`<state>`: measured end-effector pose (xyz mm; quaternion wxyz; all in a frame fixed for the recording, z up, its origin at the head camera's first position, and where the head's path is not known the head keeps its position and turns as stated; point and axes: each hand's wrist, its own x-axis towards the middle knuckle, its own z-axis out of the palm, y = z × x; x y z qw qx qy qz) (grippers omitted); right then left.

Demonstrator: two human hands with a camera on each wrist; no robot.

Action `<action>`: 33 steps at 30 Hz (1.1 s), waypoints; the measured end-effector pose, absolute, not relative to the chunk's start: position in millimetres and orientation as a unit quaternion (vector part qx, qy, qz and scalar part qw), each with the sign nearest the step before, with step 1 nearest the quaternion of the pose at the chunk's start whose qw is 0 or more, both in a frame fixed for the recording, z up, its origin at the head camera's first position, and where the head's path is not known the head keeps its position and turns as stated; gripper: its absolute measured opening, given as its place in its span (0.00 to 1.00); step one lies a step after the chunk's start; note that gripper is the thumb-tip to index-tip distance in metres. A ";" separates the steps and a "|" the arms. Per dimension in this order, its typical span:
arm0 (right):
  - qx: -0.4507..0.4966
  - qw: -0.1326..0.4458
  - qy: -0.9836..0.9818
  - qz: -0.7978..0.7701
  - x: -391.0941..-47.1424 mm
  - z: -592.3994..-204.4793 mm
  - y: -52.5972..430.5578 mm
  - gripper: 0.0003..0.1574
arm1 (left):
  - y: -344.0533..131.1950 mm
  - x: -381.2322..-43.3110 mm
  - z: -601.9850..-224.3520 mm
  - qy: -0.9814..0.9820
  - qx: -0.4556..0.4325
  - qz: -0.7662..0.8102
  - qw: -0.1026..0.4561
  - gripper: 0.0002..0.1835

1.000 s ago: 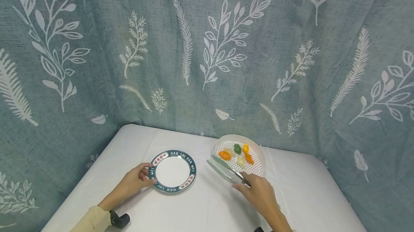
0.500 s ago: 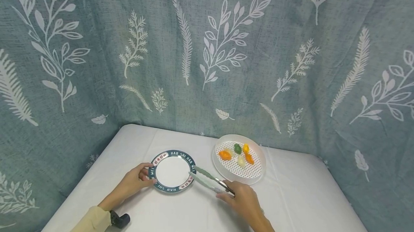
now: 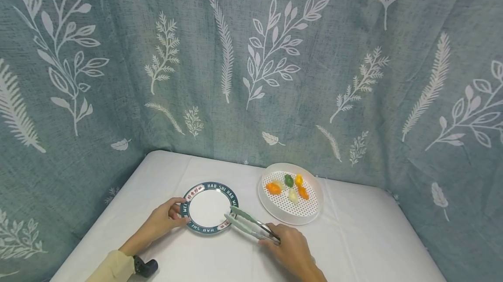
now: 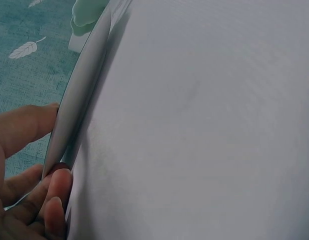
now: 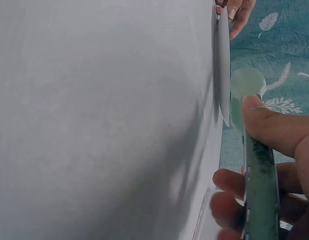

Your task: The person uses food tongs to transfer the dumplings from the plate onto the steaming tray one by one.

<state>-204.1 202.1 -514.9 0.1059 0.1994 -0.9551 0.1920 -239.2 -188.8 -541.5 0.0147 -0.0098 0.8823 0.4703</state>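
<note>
A white round plate (image 3: 208, 230) with a dark green lettered rim lies left of the middle of the table. My left hand (image 3: 162, 216) holds its left edge, thumb on top and fingers at the rim; the left wrist view shows the plate (image 4: 79, 95) edge-on. In my right hand (image 3: 292, 247) is a pair of tongs (image 3: 246, 215) with pale green tips. Those tips are spread apart over the plate's right rim, and nothing shows between them. The right wrist view has my thumb and fingers around the tongs (image 5: 262, 190).
Behind my right hand stands a round white basket (image 3: 295, 219) with a perforated base. Several small lumpy pieces lie in it: orange (image 3: 273, 188), green (image 3: 288, 180), yellow (image 3: 298, 180) and pale (image 3: 293, 196). A leaf-patterned curtain (image 3: 235, 133) borders the white table (image 3: 220, 260).
From the basket's left side, my right hand has brought the tongs left and nearer to me, to the plate's right rim. My left hand and the plate have stayed still.
</note>
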 end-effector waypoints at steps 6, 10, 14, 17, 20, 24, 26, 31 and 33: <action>0.199 0.110 -0.959 0.168 -202.9 -514.1 200.5 0.30 | -190.5 -239.2 -542.2 0.883 -0.011 0.470 0.017 0.39; 0.199 0.117 -0.963 0.137 -203.1 -514.3 198.6 0.32 | -191.1 -240.8 -542.5 0.883 -0.010 0.469 0.016 0.40; 0.214 0.142 -0.959 0.119 -204.3 -516.3 197.0 0.32 | -192.2 -242.0 -544.3 0.884 -0.012 0.467 0.014 0.40; 0.227 0.148 -0.956 0.112 -204.9 -518.0 195.6 0.31 | -193.2 -240.9 -545.2 0.885 -0.013 0.465 0.014 0.40; 0.229 0.141 -0.957 0.108 -204.8 -518.9 194.5 0.30 | -193.8 -239.5 -545.3 0.885 -0.016 0.465 0.018 0.40; 0.225 0.134 -0.959 0.112 -205.4 -518.8 192.8 0.30 | -194.7 -239.9 -544.1 0.886 -0.019 0.463 0.019 0.40; 0.223 0.132 -0.959 0.112 -205.6 -518.0 192.4 0.31 | -195.5 -240.5 -542.7 0.887 -0.019 0.460 0.020 0.40; 0.203 0.133 -0.960 0.140 -204.7 -508.8 200.1 0.30 | -202.1 -240.3 -536.2 0.898 -0.008 0.440 0.018 0.39; 0.178 0.134 -0.962 0.157 -204.8 -500.9 209.1 0.30 | -207.1 -239.1 -531.3 0.907 0.010 0.422 -0.001 0.37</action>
